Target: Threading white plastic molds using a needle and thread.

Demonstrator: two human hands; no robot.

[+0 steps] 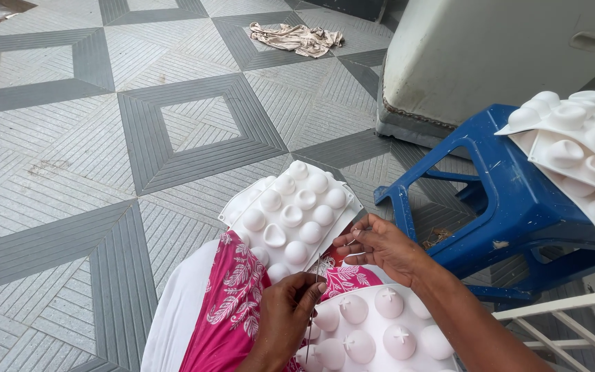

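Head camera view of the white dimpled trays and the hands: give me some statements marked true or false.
1. A white moulded tray with round domes lies on the pink floral cloth. True.
2. The plastic stool is red. False: it is blue.
3. The right hand pinches a thin thread. True.
4. The left hand rests flat on the floor. False: it is raised over the nearer white dome tray.
5. A crumpled beige rag lies on the tiled floor. True.

The grey patterned tile floor (70, 158) is lying open to the left and ahead, with only a crumpled beige cloth (297, 38) far off. On the right, a blue plastic stool (518, 200) carrying stacked white dimpled moulds (580, 151) is blocking passage, and a large whitish appliance body (490, 55) is standing behind it.
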